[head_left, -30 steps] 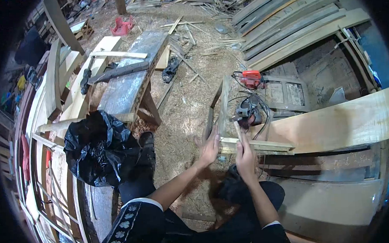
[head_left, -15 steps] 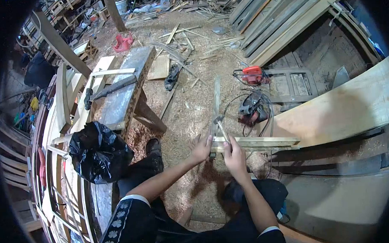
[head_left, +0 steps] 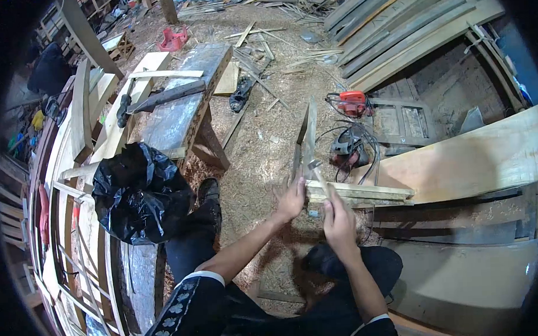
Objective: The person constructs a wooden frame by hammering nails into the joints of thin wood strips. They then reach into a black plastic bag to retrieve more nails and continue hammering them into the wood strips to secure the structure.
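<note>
My right hand (head_left: pixel 340 223) is closed around the wooden handle of a small hammer (head_left: pixel 321 181), its metal head pointing away from me. My left hand (head_left: pixel 290 199) grips thin wooden slats where they meet at a corner. One pair of pale slats (head_left: pixel 364 192) runs to the right from there, passing under the hammer handle. Another upright slat (head_left: pixel 310 131) stretches forward from the left hand, with a darker edge beside it. The fingers of the left hand are partly hidden behind the wood.
Wood shavings cover the floor (head_left: pixel 263 162). To the left stands a workbench (head_left: pixel 178 121) with a dark tool on it and a black plastic bag (head_left: pixel 142 196) near it. Corded power tools (head_left: pixel 351 146) lie to the right, beside a wide curved board (head_left: pixel 458 152).
The forward-pointing slat now looks turned, showing two separated edges. My right hand and the hammer have shifted a little right and toward me. My left hand has moved slightly right.
</note>
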Tool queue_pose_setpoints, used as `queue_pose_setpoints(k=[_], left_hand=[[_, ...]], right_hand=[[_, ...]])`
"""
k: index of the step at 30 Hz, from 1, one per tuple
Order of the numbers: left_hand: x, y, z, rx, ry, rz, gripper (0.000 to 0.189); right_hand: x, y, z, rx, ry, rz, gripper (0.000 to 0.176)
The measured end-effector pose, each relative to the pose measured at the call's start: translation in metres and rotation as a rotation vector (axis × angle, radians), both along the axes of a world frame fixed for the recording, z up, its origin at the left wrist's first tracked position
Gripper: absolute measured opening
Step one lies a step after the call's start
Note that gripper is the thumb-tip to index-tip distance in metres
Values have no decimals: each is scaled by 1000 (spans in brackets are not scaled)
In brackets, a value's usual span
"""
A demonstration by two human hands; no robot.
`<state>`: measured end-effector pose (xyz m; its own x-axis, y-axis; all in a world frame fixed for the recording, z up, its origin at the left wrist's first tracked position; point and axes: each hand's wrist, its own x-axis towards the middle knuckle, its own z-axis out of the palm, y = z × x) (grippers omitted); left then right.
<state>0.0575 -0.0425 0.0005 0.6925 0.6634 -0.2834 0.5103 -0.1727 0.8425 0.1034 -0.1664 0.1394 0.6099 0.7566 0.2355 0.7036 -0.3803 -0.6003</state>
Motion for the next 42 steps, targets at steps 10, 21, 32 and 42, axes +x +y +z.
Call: queue_pose_setpoints(k=[10, 21, 32, 42], left_hand=[[5, -2, -5, -21, -24, 2, 59], [4, -2, -7, -27, -23, -48, 56], [3, -1, -3, -1, -37, -41, 57], [4, -1, -10, 10, -20, -87, 58]], right_hand=[[-13, -11, -3, -148, -199, 1, 40], [-11, 6, 16, 77, -322, -66, 43], [-15, 13, 26, 115, -309, -65, 43], [-9, 15, 23, 180, -326, -104, 45]])
